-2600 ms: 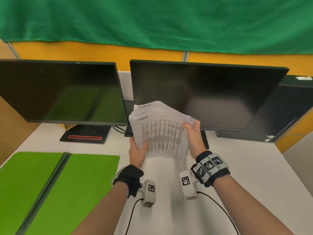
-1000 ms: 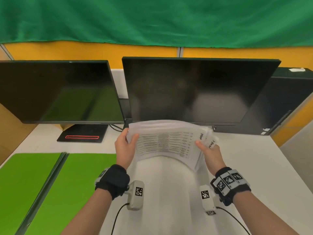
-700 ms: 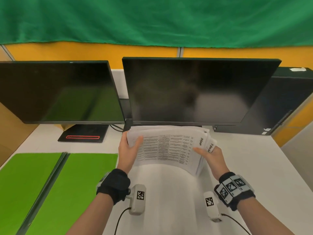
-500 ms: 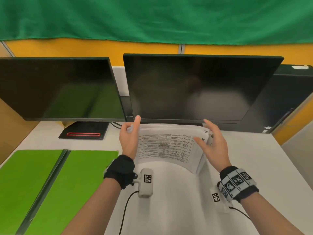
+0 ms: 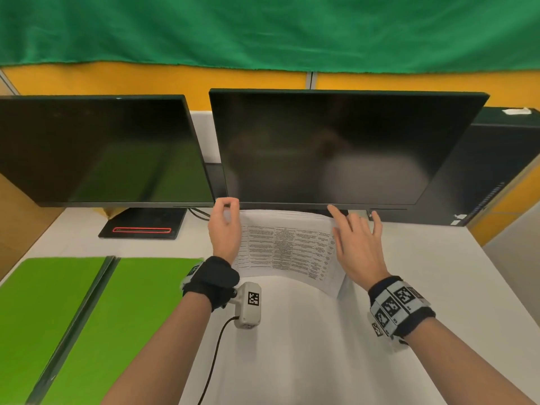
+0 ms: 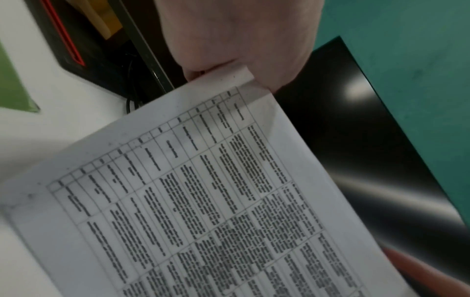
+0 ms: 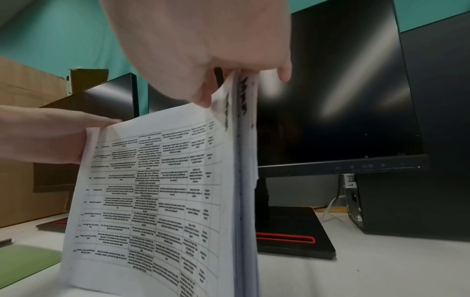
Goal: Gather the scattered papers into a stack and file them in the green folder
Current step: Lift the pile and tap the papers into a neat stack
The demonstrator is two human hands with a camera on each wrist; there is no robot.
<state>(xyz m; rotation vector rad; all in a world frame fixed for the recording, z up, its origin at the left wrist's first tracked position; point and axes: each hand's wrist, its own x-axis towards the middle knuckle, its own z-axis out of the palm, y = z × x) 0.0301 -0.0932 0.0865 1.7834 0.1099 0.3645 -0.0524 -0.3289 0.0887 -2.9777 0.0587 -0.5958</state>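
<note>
Here, both hands hold the white printed paper stack (image 5: 287, 247) upright on the white counter (image 5: 306, 346): left grip (image 5: 223, 229) pinching its corner, right grip (image 5: 355, 241) flat-fingered against its edge.

Office desk setup, staged for recording. Two large black flat-screen monitors (image 5: 336, 147), both dark, stand side by side just beyond the held stack of printed white paper sheets (image 5: 287, 247); the black monitor base with a red slot (image 5: 143, 226) sits beyond-left of the stack. A black desktop computer tower (image 5: 496, 171) stands to the right behind the screens. White flat desktop (image 5: 306, 346) underneath. An open bright green flat folder (image 5: 87, 317) lies left of the hands. Orange partition panels (image 5: 160, 80) back the desk, with a dark green cloth (image 5: 263, 30) hung above them. Brown cardboard (image 5: 11, 226) at far left.
</note>
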